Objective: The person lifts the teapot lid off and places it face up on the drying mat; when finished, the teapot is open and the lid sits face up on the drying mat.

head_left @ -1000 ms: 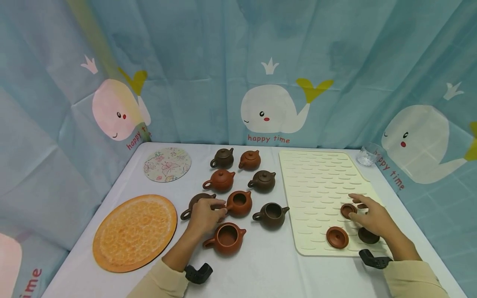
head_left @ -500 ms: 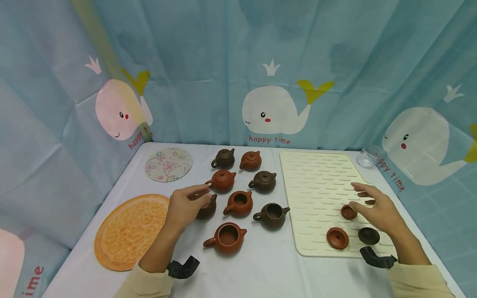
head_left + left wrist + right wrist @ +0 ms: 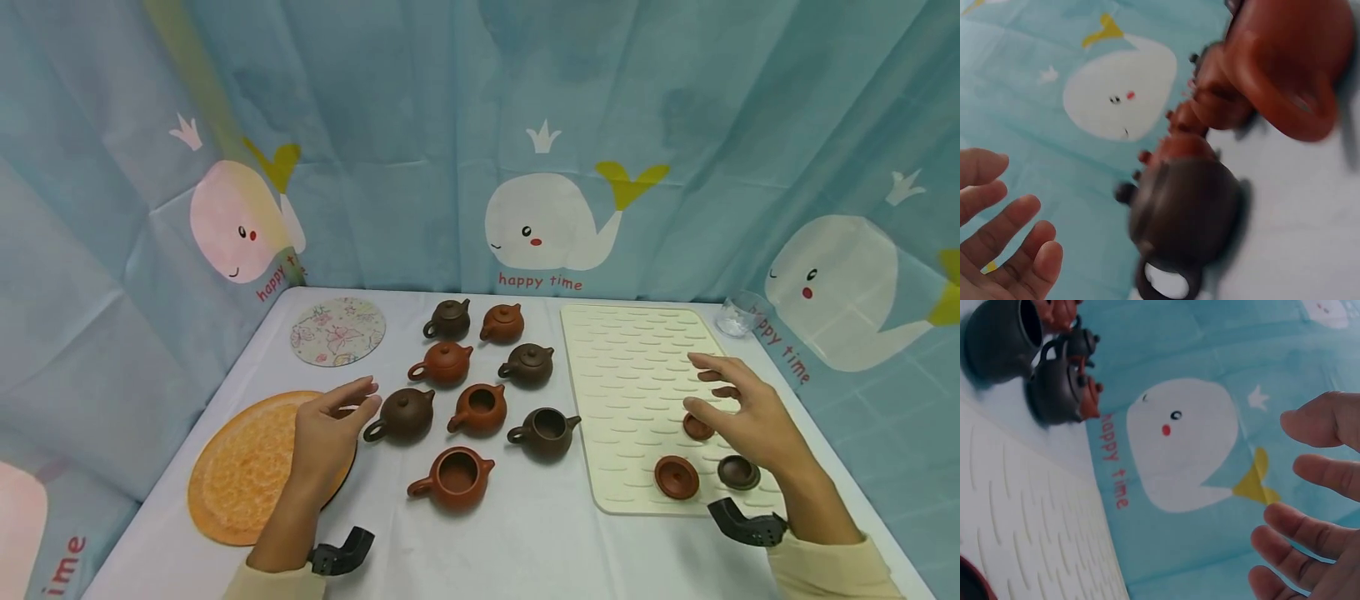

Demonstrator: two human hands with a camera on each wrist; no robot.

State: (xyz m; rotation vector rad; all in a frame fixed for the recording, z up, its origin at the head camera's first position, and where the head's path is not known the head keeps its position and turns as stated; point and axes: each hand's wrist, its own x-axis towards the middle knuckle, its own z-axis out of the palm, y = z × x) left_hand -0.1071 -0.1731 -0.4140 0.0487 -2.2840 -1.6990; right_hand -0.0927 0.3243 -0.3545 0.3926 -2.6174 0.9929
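My left hand [image 3: 326, 437] hovers beside a dark brown lidded teapot [image 3: 405, 417], fingers relaxed and holding nothing. In the left wrist view the fingers [image 3: 1013, 240] are spread apart from that pot. Three teapots without lids stand near it: a red one [image 3: 459, 482] in front, an orange-brown one [image 3: 483, 410] and a dark one [image 3: 547, 435]. My right hand [image 3: 750, 417] is over the cream mat [image 3: 630, 375], fingers loosely bent around air. It partly hides a small reddish lid [image 3: 697, 428]. A larger reddish lid [image 3: 677, 477] and a dark lid [image 3: 738, 472] lie on the mat below.
Farther back stand more lidded teapots, including a red one [image 3: 442, 364] and a dark one [image 3: 528, 365]. On the left lie a round orange placemat [image 3: 251, 467] and a floral round mat [image 3: 337, 332]. A clear glass cup [image 3: 738, 315] stands at the back right.
My left hand has withdrawn leftward from the dark lidded teapot, which now shows fully. The right hand has lifted a little off the lids. Pots and lids look unmoved.
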